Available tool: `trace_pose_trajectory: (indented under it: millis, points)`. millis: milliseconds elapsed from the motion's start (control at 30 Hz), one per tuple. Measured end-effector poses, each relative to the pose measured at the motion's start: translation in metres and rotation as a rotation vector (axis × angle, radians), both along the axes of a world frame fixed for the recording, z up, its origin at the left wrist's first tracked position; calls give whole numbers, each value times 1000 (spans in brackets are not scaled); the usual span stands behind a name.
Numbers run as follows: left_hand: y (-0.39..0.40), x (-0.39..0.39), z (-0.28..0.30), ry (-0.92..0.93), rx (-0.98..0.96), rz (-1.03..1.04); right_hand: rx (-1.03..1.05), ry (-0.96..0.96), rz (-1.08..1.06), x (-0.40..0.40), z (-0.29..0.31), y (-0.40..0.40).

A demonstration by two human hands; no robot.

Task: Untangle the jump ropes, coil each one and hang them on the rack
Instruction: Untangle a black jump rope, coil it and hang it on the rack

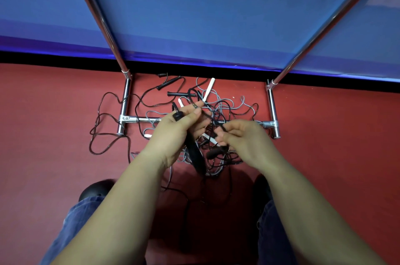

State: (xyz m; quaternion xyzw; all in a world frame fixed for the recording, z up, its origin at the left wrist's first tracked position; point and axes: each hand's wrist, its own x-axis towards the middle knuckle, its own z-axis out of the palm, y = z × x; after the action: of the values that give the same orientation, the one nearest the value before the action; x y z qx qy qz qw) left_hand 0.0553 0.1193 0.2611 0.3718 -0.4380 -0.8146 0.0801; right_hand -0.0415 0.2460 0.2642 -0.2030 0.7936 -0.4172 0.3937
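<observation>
**Red floor, ropes in a knot**

Red floor (pixel 54 113) carries the tangled ropes (pixel 216 109) across the rack (pixel 125 100) base. Left hand (pixel 173 132) grips a black handle (pixel 194 154); right hand (pixel 240 139) pinches a black cord (pixel 218 125) just beside it.

Both forearms stretched forward and down; left hand (pixel 176 129) curled round a black handle, right hand (pixel 242 137) pinching with bent fingers.

You have black and grey ropes (pixel 218 109) with black and white handles (pixel 208 89), tangled on a red floor (pixel 54 102). The rack (pixel 124 100) is shiny chrome, the wall (pixel 194 16) blue with pale triangles; your trousers (pixel 71 221) are blue denim.
</observation>
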Motion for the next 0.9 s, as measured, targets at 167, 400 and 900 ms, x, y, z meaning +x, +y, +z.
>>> trace_pose_trajectory:
  millis: [167,400,900]
  points:
    - [5,7,-7,-128,-295,-418,-104,-153,-216,-5,7,-3]
    - [13,7,-4,-168,-345,-626,-202,-311,-364,-7,10,-3]
    - [10,9,10,163,331,-642,-161,-184,-80,-3,14,-6]
